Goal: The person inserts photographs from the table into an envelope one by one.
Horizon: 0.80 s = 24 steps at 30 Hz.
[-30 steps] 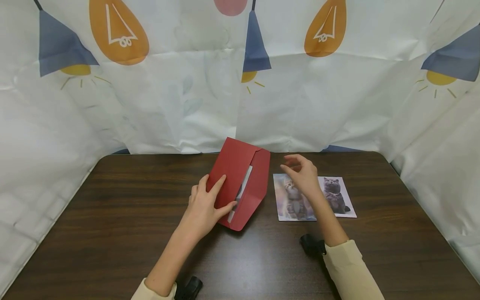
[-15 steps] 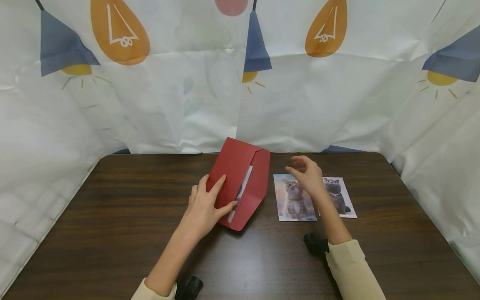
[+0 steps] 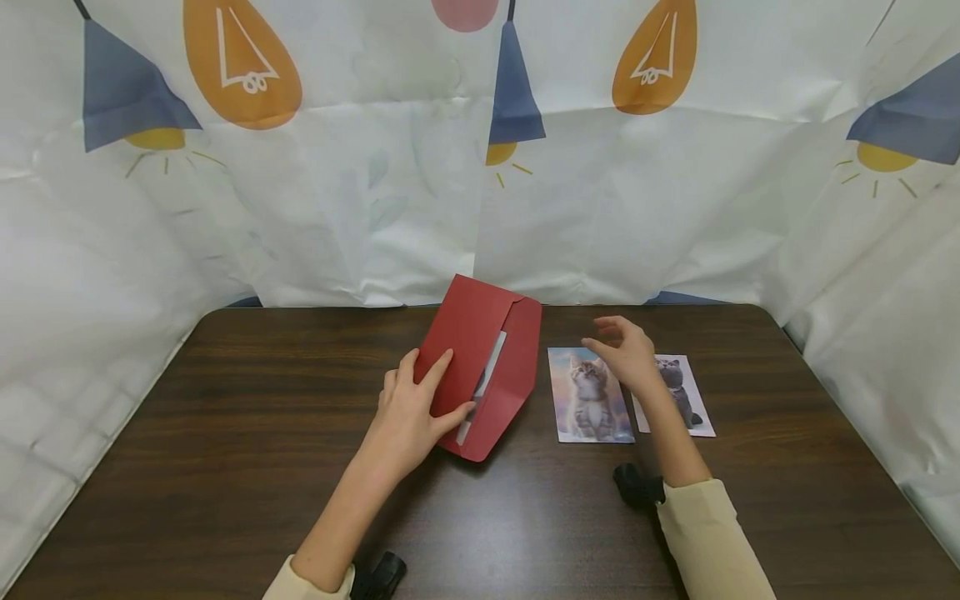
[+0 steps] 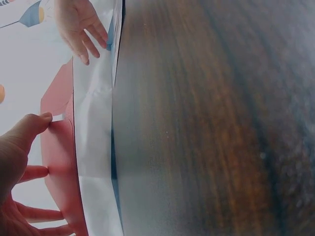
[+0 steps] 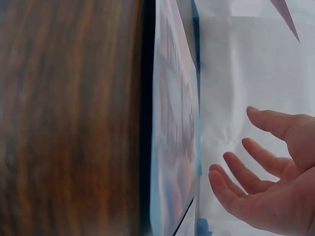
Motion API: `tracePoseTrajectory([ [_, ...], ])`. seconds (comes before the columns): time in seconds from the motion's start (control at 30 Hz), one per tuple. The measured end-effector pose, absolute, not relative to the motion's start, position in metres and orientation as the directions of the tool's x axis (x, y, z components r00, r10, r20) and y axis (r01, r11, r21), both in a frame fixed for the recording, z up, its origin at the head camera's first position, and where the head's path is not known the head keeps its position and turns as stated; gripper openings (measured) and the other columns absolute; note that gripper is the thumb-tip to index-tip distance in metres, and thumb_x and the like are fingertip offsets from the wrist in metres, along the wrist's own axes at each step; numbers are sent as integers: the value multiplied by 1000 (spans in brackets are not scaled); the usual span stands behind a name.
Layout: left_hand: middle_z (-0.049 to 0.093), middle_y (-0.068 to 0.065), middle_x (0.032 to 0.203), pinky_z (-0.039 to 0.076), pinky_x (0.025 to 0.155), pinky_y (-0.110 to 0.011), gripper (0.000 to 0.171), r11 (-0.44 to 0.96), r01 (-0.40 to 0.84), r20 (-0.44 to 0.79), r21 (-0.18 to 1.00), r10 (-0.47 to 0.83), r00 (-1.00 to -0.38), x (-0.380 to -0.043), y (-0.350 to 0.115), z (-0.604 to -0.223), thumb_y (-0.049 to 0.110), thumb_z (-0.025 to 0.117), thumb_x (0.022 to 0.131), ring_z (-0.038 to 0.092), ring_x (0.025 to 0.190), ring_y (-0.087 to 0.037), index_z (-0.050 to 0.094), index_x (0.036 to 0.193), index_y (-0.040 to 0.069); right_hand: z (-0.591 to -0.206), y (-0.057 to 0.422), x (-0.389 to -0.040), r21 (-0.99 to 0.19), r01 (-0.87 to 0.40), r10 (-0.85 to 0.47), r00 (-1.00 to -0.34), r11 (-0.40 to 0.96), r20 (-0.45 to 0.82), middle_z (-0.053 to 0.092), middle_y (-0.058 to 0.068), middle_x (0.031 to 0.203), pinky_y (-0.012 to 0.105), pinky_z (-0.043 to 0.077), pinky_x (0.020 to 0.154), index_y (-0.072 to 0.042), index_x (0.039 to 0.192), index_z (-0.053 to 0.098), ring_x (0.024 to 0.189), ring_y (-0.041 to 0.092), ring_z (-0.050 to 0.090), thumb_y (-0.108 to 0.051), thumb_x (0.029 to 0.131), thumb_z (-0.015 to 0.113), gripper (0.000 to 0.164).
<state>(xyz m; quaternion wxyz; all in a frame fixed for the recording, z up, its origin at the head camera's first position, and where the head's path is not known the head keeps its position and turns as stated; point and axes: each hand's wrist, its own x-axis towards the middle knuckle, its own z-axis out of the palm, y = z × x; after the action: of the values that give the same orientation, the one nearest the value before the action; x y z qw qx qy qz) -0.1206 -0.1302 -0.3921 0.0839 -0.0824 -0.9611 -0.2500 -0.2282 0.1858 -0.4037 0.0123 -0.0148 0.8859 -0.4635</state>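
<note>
My left hand (image 3: 405, 417) rests spread on a red envelope (image 3: 467, 329) that lies slanted near the table's back edge. Its thumb reaches to the slot beside the flap, where a strip of a white card (image 3: 491, 362) shows; the rest of that card is hidden inside. To the right, my right hand (image 3: 628, 357) hovers with loosely bent fingers and nothing between them, as the right wrist view also shows. Under and beside it lie two picture cards: a tabby kitten card (image 3: 589, 408) and a grey cat card (image 3: 684, 390), the latter partly covered by the hand and forearm.
The dark wooden table (image 3: 262, 433) ends at a white curtain (image 3: 337, 208) printed with lamps and bulbs, close behind the envelope. Black wrist cameras sit at both sleeves; the right one (image 3: 636, 486) is just in front of the picture cards.
My right hand has drifted right and slightly toward me, uncovering the tabby kitten card and covering more of the grey cat card. The left hand and envelope stay in place.
</note>
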Motion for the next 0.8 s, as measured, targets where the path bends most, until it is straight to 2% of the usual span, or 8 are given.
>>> tracePoseTrajectory([
  [0.37, 39, -29, 155, 56, 92, -57, 77, 861, 204, 205, 466, 120, -971, -120, -130, -392, 35, 84, 91, 49, 122, -46, 52, 155, 11, -404, 192, -228, -782, 40, -43, -995, 622, -85, 53, 34, 148, 64, 44, 111, 4, 150, 51, 137, 52, 50, -24, 104, 68, 57],
  [0.8, 40, -30, 154, 56, 92, -57, 77, 862, 211, 216, 461, 122, -969, -119, -130, -392, 35, 84, 90, 49, 122, -47, 52, 155, 10, -407, 198, -227, -751, 98, -32, -987, 652, -156, 54, 36, 142, 63, 47, 106, 8, 145, 54, 131, 54, 51, -15, 99, 71, 53],
])
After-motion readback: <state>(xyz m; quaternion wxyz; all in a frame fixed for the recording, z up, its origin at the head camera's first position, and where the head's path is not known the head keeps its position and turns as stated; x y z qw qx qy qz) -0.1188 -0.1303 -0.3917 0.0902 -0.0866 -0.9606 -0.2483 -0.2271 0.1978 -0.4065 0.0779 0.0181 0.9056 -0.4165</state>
